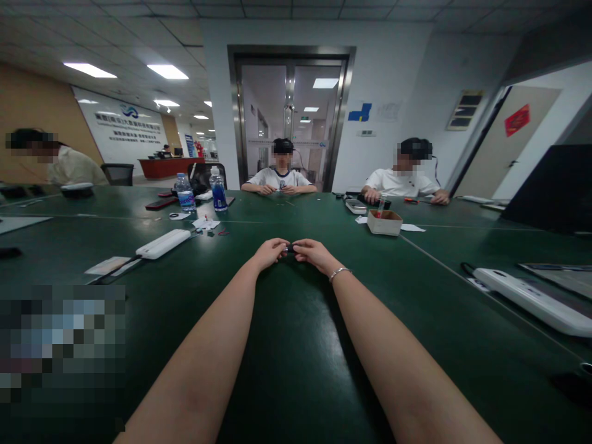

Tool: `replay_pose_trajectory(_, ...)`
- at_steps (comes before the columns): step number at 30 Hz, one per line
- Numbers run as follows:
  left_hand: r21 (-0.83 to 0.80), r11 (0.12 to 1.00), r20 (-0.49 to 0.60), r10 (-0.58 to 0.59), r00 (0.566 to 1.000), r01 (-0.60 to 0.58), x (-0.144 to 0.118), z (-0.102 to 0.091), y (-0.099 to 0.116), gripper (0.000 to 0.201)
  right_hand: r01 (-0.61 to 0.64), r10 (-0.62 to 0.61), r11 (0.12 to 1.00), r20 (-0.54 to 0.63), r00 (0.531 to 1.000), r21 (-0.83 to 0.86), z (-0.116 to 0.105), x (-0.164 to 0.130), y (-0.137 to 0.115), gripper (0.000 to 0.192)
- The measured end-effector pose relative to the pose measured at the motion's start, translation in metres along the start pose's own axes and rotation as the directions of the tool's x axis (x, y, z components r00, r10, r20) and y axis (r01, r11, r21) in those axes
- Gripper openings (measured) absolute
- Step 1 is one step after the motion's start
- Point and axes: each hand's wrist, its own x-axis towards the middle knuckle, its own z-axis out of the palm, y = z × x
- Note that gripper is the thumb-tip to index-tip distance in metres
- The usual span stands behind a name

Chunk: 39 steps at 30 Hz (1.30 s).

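Both my arms stretch forward over the dark green table [296, 345]. My left hand [271, 251] and my right hand [312, 251] meet fingertip to fingertip and pinch a small dark object [290, 249] between them. The object is too small to identify. A thin silver bracelet [340, 272] circles my right wrist.
A white power strip [163, 243] lies to the left, another white power strip [536, 300] at the right. A small cardboard box [384, 222] stands ahead right. Two water bottles [185, 193] stand at the far left. Two people sit across the table, a third at far left.
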Motion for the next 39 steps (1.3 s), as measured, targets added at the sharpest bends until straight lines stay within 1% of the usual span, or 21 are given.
replay_pose_trajectory(4, 0.003, 1.000, -0.020, -0.018, 1.000, 0.018, -0.0008, -0.0001, 0.0010, 0.031, 0.002, -0.002, 1.000, -0.002, 1.000, -0.004, 0.0001, -0.0005, -0.0008, 0.014)
replay_pose_trajectory(8, 0.018, 0.999, -0.005, -0.030, 1.000, 0.030, 0.0003, -0.0010, 0.0004, 0.033, -0.003, 0.003, 1.000, -0.001, 1.000, -0.019, 0.0004, -0.0013, -0.0019, 0.014)
replay_pose_trajectory(11, 0.012, 1.000, -0.018, -0.018, 1.000, 0.018, 0.0005, -0.0012, 0.0006, 0.033, -0.003, 0.003, 1.000, -0.008, 1.000, -0.008, 0.0008, -0.0018, -0.0025, 0.013)
replay_pose_trajectory(16, 0.024, 1.000, 0.005, 0.003, 1.000, -0.003, -0.0030, -0.0013, 0.0034, 0.031, -0.010, 0.010, 1.000, -0.005, 1.000, -0.015, 0.0027, -0.0029, -0.0039, 0.014)
replay_pose_trajectory(21, 0.024, 0.999, -0.012, 0.043, 0.999, -0.043, -0.0046, -0.0021, 0.0021, 0.032, 0.001, -0.001, 1.000, -0.010, 1.000, -0.002, 0.0023, -0.0033, -0.0035, 0.015)
replay_pose_trajectory(26, -0.059, 0.995, -0.040, 0.079, 0.996, -0.081, -0.0028, -0.0022, -0.0023, 0.032, -0.003, 0.003, 1.000, -0.026, 1.000, 0.011, 0.0015, -0.0032, -0.0031, 0.012)
replay_pose_trajectory(30, -0.129, 0.985, -0.078, 0.106, 0.991, -0.115, -0.0025, -0.0029, -0.0030, 0.029, -0.026, 0.026, 1.000, -0.025, 0.999, -0.006, 0.0026, -0.0021, -0.0036, 0.000)
replay_pose_trajectory(34, -0.200, 0.969, -0.088, 0.130, 0.988, -0.146, -0.0018, -0.0027, -0.0025, 0.030, -0.038, 0.037, 0.998, -0.016, 0.999, -0.041, 0.0032, -0.0008, -0.0038, 0.012)
replay_pose_trajectory(37, -0.231, 0.959, -0.080, 0.149, 0.986, -0.164, -0.0022, -0.0019, -0.0011, 0.029, -0.030, 0.030, 0.999, -0.004, 1.000, -0.042, 0.0029, 0.0001, -0.0032, 0.015)
replay_pose_trajectory(39, -0.221, 0.960, -0.095, 0.154, 0.984, -0.172, -0.0034, -0.0018, 0.0009, 0.031, -0.024, 0.024, 0.999, 0.000, 1.000, -0.039, 0.0025, 0.0007, -0.0024, 0.016)
